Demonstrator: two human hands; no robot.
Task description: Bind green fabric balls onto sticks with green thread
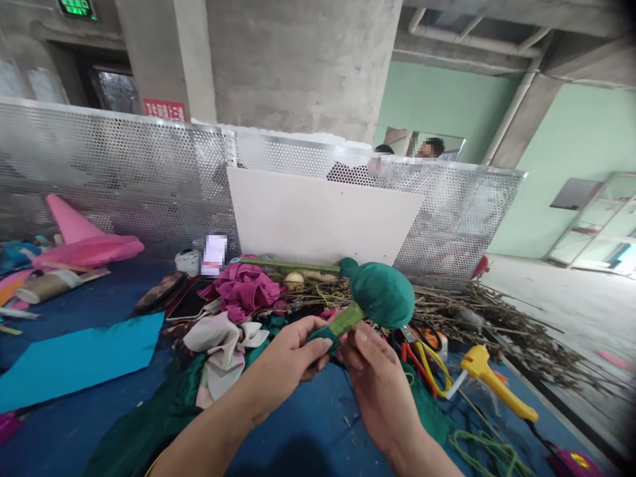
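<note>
Pretty raw space: a big bare concrete pillar (pixel 298 63) stands dead centre, and everything else sits around it. Just in front of it runs a perforated metal screen (pixel 124 172) with a plain white board (pixel 318 215) leaning on it. Left of the pillar there's a dark doorway (pixel 112 83) with a green exit sign (pixel 77 6) above and a red notice (pixel 165 109) beside it. Right of the pillar, mint-green walls (pixel 581 146), grey pipes (pixel 511 99) up at the ceiling, and a glass-fronted cabinet (pixel 596 225) catching daylight.
</note>
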